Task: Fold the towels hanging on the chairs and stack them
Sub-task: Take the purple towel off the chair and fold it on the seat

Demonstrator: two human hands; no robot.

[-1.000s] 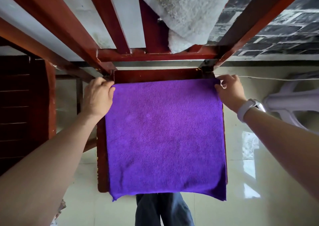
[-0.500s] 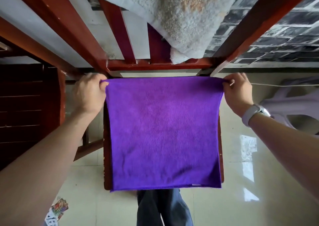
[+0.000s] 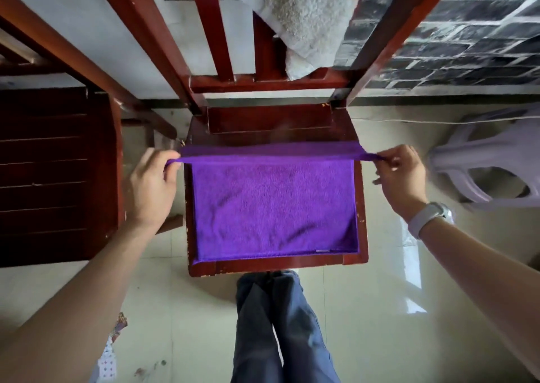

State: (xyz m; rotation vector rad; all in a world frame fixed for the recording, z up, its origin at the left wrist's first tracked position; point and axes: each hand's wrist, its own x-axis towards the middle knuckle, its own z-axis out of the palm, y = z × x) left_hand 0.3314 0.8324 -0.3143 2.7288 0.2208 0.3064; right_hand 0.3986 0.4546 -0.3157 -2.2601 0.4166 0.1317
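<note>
Two far corners of the soft, light purple towel [image 3: 274, 207] were pinched in your left hand [image 3: 152, 183] and right hand [image 3: 401, 175]; it looked limp, best held by corners

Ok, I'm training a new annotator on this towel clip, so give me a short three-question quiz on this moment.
1. True or false: the purple towel lies on the chair seat.
2. What does each hand hold? A) nothing B) a far corner of the purple towel C) the white towel
3. Where is the white towel?

Key: 1 true. 2 B: left hand and right hand each pinch a corner. 3 draped over the chair back.
</note>
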